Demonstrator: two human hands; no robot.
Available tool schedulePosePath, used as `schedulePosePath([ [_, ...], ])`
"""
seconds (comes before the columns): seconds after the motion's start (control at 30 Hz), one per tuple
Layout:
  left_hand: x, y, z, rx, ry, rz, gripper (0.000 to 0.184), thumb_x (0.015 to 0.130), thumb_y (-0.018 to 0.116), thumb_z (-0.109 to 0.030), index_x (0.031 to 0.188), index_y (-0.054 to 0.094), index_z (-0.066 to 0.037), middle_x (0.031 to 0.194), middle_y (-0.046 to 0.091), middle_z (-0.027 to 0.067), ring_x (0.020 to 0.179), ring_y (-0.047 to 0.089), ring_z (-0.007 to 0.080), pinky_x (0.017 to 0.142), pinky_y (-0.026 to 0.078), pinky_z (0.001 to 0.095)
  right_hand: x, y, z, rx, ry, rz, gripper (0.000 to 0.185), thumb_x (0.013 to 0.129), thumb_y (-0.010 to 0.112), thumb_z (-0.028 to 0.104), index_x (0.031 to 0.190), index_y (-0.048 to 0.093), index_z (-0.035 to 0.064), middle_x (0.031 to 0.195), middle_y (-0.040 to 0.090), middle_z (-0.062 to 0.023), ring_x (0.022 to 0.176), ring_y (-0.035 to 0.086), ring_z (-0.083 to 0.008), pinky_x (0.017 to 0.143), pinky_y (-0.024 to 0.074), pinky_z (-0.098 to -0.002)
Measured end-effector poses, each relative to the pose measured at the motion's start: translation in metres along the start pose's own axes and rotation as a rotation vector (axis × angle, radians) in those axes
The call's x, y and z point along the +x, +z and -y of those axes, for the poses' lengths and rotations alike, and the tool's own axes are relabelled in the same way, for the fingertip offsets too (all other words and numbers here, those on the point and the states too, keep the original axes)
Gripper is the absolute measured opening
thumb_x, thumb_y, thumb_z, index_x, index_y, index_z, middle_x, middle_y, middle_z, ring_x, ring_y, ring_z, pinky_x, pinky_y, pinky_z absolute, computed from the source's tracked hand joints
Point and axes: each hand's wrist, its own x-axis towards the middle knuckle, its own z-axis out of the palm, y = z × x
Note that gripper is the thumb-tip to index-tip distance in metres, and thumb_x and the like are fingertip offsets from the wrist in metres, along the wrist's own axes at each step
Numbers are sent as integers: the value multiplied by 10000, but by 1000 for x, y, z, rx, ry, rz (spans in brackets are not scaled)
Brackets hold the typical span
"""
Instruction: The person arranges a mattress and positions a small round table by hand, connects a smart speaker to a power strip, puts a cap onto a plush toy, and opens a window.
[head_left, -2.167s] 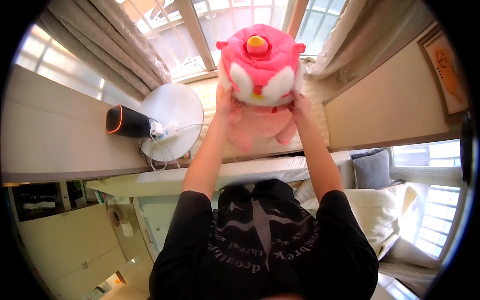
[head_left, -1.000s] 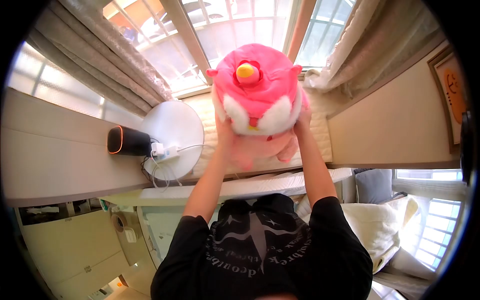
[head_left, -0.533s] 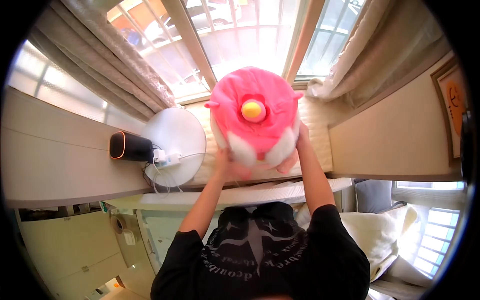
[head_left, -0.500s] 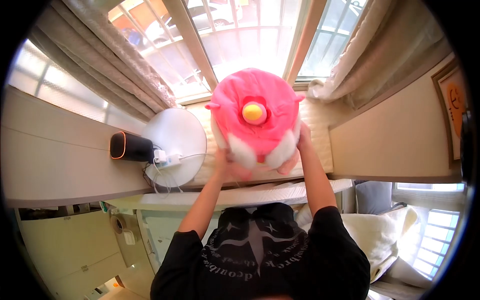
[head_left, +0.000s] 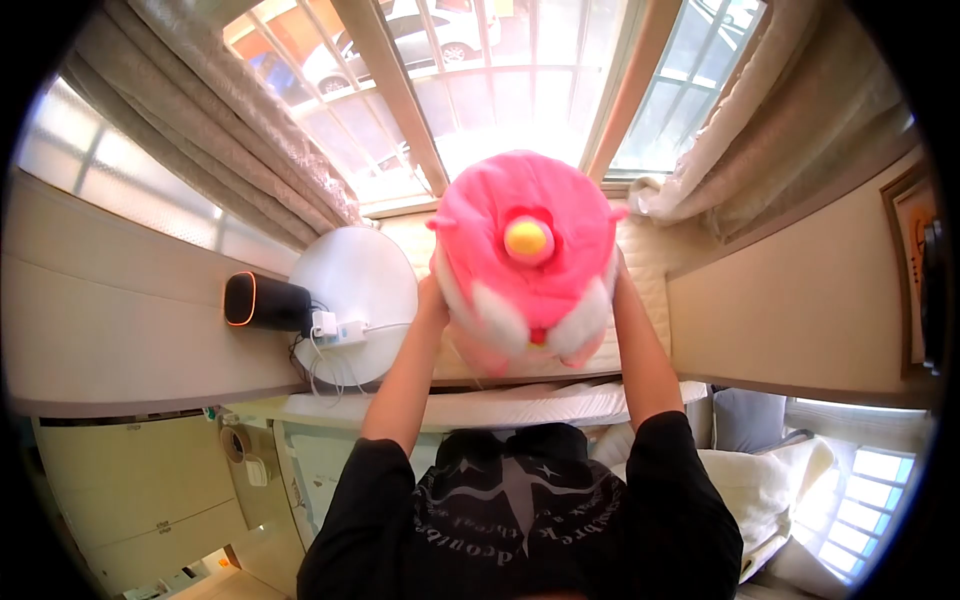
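A large pink plush toy [head_left: 500, 215] with white fluffy tufts and a yellow-tipped bump on top of its head is in front of me, above a cream quilted pad [head_left: 640, 345]. At its left side is my left hand [head_left: 432, 295], with the fingers mostly hidden behind the plush. My right hand [head_left: 620, 268] is against the opposite side, its fingers also largely out of sight. Both hands hold the toy between them, and its lower body is mostly covered by the head.
Left of the toy, a round white table [head_left: 362, 265] bears a power strip [head_left: 350, 333] with cables. A black speaker [head_left: 267, 302] is beside it. Barred windows [head_left: 500, 110] and curtains [head_left: 215, 120] are behind. A framed picture [head_left: 915, 270] hangs at right.
The plush has come lower in the view and its top has tipped toward me, so the head now hides more of the body. Both hands have stayed at its sides, and the view has shifted.
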Motion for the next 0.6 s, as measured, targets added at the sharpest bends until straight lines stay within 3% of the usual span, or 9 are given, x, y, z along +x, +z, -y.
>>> schedulePosePath([
  [0.03,-15,2,-8,83,-49,-51,657,920,620,-654,1243,681,-86,1106,694,64,982,647,220,761,530,378,-1,-6,6,20,32,26,511,1078,477,409,1396,554,16,1297,646,-83,1142,607,-170,993,504,-343],
  [0.07,-38,10,-27,122,-61,-86,685,874,656,-673,1192,688,-67,1041,697,63,913,655,178,705,517,313,-1,-11,14,33,55,46,512,1080,474,409,1396,553,14,1299,646,-83,1145,607,-169,997,503,-343],
  [0.17,12,-8,-17,-59,125,60,598,919,648,-602,1121,697,-41,1000,711,74,852,662,160,698,520,307,3,-12,32,-35,78,80,514,1087,465,408,1398,550,9,1305,646,-83,1155,608,-167,1010,501,-343],
  [0.2,0,6,-34,-146,146,136,473,989,616,-483,1069,702,-24,954,715,74,800,667,164,699,530,321,6,-7,37,-103,65,84,515,1089,462,408,1399,549,7,1307,647,-83,1159,608,-166,1014,501,-343],
  [0.3,7,17,-44,0,161,196,374,1032,586,-364,1034,702,-9,902,715,58,774,672,159,693,536,320,1,25,43,-397,-10,92,426,1085,501,333,1368,576,23,1293,654,-81,1164,611,-170,1039,493,-343],
  [0.33,28,13,-34,-54,124,270,333,1033,596,-335,955,693,-26,845,691,28,725,641,148,668,522,313,3,33,43,-502,-36,99,382,1082,522,295,1352,589,33,1285,658,-80,1165,612,-172,1049,489,-342],
  [0.43,54,-2,-12,100,268,209,327,1029,610,-329,892,659,-36,810,670,11,678,596,144,646,502,307,15,29,47,-768,-85,109,350,1089,526,277,1310,597,15,1231,674,-77,1080,637,-146,919,541,-312],
  [0.53,92,-19,15,213,405,155,310,1035,600,-311,888,628,-39,792,653,6,674,572,150,641,495,319,32,15,34,-658,-12,7,294,1085,548,262,1242,612,23,1143,691,-64,988,648,-125,842,555,-294],
  [0.6,112,-26,33,215,443,142,295,1040,590,-305,919,627,-39,816,655,11,699,576,154,656,498,320,39,9,30,-764,-31,-3,296,1088,544,286,1200,625,24,1081,697,-54,939,646,-115,811,554,-293],
])
